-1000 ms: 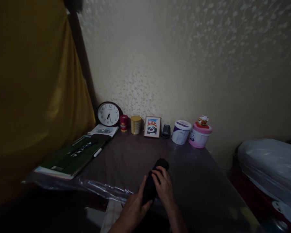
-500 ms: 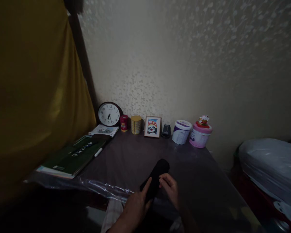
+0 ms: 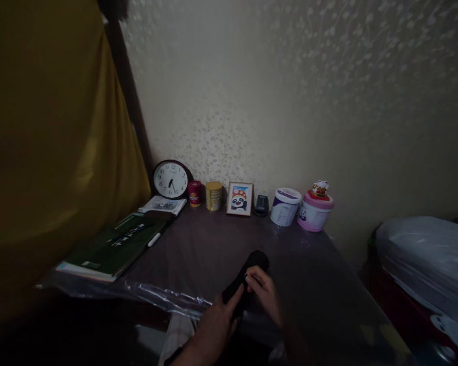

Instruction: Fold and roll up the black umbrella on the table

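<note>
A long black bundle [image 3: 257, 257] with a rounded far end lies slantwise over the near part of the table; its kind is too dark to make out. My left hand [image 3: 218, 321] is closed round the nearer part, with the index finger stretched along its top. Above that fingertip, my right hand [image 3: 264, 291] pinches thumb and fingers together at the bundle's right side. Whatever sits in that pinch is too small and dark to name.
A dark table [image 3: 213, 244] under clear plastic carries a clock [image 3: 170, 179], a red can [image 3: 194, 194], a yellow canister [image 3: 213, 196], a panda picture [image 3: 239, 199] and two tubs [image 3: 285, 208] along the wall. Green books [image 3: 114, 249] and a white pen [image 3: 154, 239] lie left.
My right hand has moved slightly up and left along the bundle, still pinching. My left index finger has slid a little lower and to the right.
</note>
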A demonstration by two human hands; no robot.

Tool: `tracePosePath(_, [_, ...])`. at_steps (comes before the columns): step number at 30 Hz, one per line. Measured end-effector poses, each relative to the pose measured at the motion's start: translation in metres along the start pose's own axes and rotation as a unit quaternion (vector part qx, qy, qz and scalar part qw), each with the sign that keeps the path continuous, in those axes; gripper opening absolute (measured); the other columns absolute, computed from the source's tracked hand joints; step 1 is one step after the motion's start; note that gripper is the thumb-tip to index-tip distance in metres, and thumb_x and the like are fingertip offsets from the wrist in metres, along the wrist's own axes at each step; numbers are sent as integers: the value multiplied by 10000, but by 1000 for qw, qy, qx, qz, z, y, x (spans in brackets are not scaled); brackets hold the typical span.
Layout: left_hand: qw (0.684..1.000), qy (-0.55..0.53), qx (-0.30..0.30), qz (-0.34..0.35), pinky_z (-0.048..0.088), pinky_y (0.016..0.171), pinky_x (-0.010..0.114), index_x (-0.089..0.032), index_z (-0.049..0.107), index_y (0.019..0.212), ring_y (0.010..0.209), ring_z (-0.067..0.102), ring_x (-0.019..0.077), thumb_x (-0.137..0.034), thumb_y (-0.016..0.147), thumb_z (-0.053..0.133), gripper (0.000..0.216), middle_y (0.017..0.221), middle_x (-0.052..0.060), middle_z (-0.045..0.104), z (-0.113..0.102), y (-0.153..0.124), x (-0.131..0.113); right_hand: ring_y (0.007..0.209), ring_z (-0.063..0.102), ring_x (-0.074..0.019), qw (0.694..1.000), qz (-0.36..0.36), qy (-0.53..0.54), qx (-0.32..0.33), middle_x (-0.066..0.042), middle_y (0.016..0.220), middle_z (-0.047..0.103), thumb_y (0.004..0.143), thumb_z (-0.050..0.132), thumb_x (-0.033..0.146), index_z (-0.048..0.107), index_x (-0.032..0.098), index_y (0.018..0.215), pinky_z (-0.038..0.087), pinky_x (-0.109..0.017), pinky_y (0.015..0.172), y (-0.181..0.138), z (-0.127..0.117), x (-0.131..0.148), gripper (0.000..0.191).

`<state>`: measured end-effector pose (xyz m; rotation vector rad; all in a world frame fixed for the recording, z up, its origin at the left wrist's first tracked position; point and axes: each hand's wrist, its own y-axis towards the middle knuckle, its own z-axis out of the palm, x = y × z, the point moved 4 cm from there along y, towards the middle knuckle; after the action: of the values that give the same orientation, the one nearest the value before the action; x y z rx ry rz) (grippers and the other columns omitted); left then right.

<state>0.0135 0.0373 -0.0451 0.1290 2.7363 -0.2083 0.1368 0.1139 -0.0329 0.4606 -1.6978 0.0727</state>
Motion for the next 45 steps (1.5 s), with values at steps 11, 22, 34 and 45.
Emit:
tracePosePath(11, [999, -7, -24, 29, 478, 797, 305, -287, 146, 1393, 952, 618, 217, -227, 804, 477, 678, 1195, 143, 530, 7, -3, 6, 760, 536, -137, 958, -15, -286, -19, -1, 781, 536, 745, 518, 180, 579, 211, 746, 403, -238, 694, 14, 11, 12, 68])
tracePosePath(22, [992, -128, -13, 16, 449, 839, 278, -329, 159, 1383, 1018, 599, 205, -321, 787, 488, 680, 1193, 54, 586, -5, -1, 15, 661, 559, -130, 988, -26, -149, -41, -25, 820, 584, 828, 431, 371, 622, 211, 797, 450, -228, 551, 10, -2, 10, 251])
tracePosePath(34, [995, -37, -57, -74, 427, 872, 356, -361, 93, 1384, 1076, 549, 253, -321, 821, 448, 668, 1336, 135, 379, -11, -29, 20, 490, 522, -105, 993, 30, -38, -111, -35, 727, 630, 756, 504, 473, 642, 169, 869, 441, -226, 454, 11, -21, -13, 352])
tracePosePath(45, [991, 91, -60, -72, 378, 925, 423, -462, 104, 1329, 1169, 471, 259, -46, 747, 463, 801, 1473, 114, 181, 0, -32, -1, 883, 581, -156, 958, -77, -270, 58, -51, 1052, 595, 825, 467, 275, 576, 229, 1082, 449, -269, 790, 13, 17, 21, 283])
